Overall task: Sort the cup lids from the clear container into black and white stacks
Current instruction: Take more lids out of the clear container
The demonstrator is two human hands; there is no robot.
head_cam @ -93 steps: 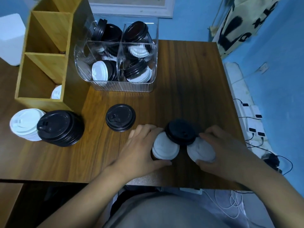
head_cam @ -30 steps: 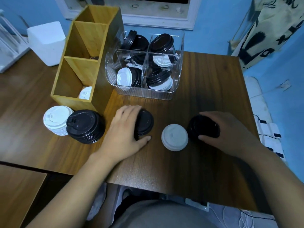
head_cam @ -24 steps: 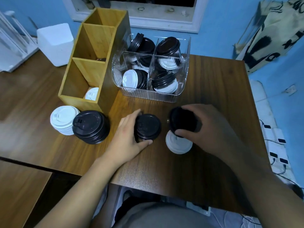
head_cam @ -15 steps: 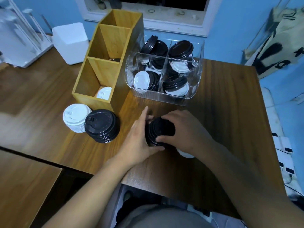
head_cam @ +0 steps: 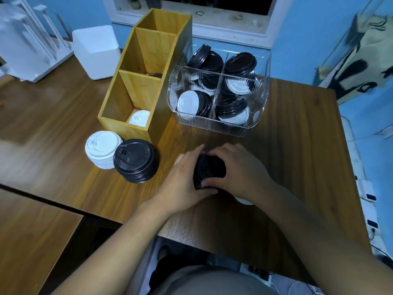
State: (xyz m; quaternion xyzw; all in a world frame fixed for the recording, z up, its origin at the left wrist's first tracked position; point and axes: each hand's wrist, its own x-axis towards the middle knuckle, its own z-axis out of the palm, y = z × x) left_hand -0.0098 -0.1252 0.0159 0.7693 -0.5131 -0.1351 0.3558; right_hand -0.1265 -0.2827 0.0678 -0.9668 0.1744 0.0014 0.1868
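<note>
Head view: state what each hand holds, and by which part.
Both grip the same black lids, by the rim: the left hand cups the left edge, the right hand curls over the right edge.

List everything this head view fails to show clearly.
- Black lids, head view: the left hand and right hand gripping them hide their sides, so the count is unknowable.
- White lid: only a sliver shows under the right wrist.
- Wooden organizer, middle compartment: its divider hides all but a dark edge.
- Clear container: ribbed walls blur the lids inside.
</note>
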